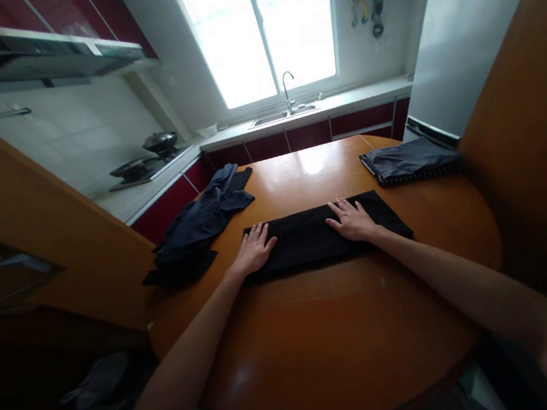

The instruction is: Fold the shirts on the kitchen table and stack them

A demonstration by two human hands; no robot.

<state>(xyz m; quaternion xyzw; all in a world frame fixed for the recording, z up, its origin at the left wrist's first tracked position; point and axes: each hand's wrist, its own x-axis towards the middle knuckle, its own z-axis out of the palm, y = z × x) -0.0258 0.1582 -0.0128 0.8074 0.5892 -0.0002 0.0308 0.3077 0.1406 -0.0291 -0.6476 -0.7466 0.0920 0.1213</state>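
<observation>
A black folded garment (308,237) lies flat as a long rectangle across the middle of the wooden table (342,344); its exact kind does not show. My left hand (254,249) rests palm down on its left end, fingers stretched out. Toward its right end my right hand (352,221) presses flat with fingers spread. Neither hand grips the cloth. To the left, dark blue and black clothes (200,221) sit in a loose, rumpled heap. At the far right is a neat stack of folded dark clothes (413,159), grey on top.
Behind the table runs a counter with a sink (287,116) and tap under a bright window. A stove (148,168) with pans stands at the back left, below a range hood (57,58). Wooden door panels (531,97) flank the table, and a fridge (467,31) is at the right.
</observation>
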